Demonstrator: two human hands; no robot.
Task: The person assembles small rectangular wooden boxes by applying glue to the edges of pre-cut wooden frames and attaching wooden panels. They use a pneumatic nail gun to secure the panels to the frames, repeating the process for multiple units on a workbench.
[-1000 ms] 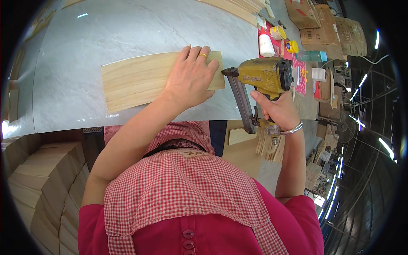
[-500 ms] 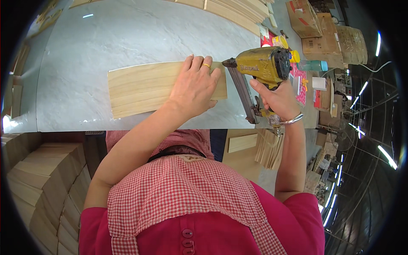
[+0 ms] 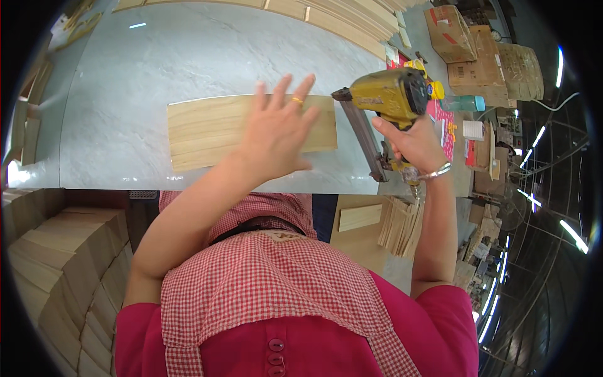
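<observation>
- Fingers of the left hand (image 3: 276, 141) had lifted and fanned out over the pale wooden panel (image 3: 251, 131); half a second earlier that hand lay pressed flat on the wood, so the hold-down looked to be easing off, with perhaps only the palm in contact.
- Left hand was wide open and gripped nothing; a yellow ring showed on one finger.
- Right hand (image 3: 411, 141) was closed around the grip of the yellow nail gun (image 3: 389, 94), its fingers wrapped tight, a metal bracelet at the wrist.
- Nail gun had drawn back from the panel's right end: earlier its nose sat just beside the left hand's fingers at the board's edge, and now it hung just off that end, with its long dark magazine slanting down toward the near edge of the surface (image 3: 144, 69).
- Panel lay flat on the grey marbled surface, in the middle of it, partly covered by the left hand and lying much as it had a second before.
- Judged from both hands backing away together, the fastening at that end seemed finished and the piece ready to be shifted.
- Stacks of similar wooden pieces (image 3: 56, 270) stood at the person's left.
</observation>
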